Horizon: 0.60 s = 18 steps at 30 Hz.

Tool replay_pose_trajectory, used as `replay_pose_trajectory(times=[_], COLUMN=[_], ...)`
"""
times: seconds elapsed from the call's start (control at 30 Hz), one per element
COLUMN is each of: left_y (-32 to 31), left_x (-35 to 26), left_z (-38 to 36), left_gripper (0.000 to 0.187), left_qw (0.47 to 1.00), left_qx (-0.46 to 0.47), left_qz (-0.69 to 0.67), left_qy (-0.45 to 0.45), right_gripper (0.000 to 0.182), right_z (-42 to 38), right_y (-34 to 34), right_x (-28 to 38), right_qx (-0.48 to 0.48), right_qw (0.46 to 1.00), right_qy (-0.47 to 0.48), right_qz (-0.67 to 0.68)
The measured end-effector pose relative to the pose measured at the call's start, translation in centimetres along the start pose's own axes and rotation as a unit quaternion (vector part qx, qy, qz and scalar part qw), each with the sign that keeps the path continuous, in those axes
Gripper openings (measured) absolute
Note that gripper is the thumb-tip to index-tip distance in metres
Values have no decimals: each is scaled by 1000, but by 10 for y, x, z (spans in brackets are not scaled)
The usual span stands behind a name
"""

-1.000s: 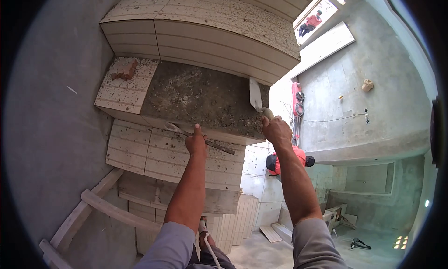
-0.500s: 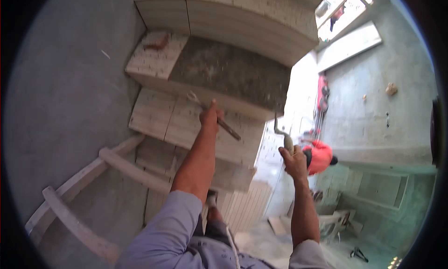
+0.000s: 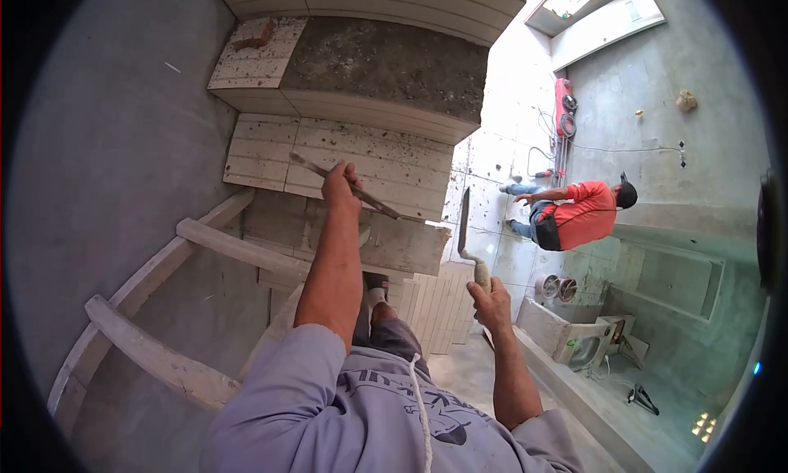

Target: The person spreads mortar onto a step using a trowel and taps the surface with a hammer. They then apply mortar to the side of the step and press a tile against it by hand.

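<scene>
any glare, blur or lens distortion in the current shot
head view: glare bleaches the tiled floor beside the steps; head view: wide-angle distortion, with black rounded corners; head view: greenish cast on the lower-right wall; head view: trowel and long-handled tool look fairly sharp

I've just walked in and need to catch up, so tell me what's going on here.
By some partly tiled steps, the right hand holds a trowel by its handle, the blade out to the side of the steps. The left hand grips a long thin tool. On the upper step, a dark gritty bed lies untiled beside a tiled end with a reddish brick piece. Another person in a red top is off to the right.
</scene>
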<state>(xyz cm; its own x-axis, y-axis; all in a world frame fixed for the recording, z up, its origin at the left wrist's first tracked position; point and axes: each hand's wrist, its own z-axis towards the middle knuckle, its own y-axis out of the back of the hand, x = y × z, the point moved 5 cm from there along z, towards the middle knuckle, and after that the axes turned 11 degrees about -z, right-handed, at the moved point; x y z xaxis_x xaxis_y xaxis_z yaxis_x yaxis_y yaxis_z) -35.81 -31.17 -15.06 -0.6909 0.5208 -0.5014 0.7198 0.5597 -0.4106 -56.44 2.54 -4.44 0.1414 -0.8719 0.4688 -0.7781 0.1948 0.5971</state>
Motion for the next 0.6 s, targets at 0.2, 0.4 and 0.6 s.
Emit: replay_pose_trajectory(times=[0.2, 0.4, 0.6], left_y=[16, -12, -72], left_x=[-13, -31, -69], left_z=[-25, -63, -123], left_gripper=[17, 18, 17], left_qw=[1000, 998, 981], left_qx=[9, 23, 126], left_qz=[-7, -64, -139], left_qy=[-6, -17, -40], right_gripper=[33, 34, 34], right_z=[-25, -44, -68], right_y=[0, 19, 53], right_x=[-23, -13, 6], right_qx=[24, -11, -82], right_qw=[1000, 1000, 994], right_qy=[-10, 1, 64], right_qz=[-4, 25, -22])
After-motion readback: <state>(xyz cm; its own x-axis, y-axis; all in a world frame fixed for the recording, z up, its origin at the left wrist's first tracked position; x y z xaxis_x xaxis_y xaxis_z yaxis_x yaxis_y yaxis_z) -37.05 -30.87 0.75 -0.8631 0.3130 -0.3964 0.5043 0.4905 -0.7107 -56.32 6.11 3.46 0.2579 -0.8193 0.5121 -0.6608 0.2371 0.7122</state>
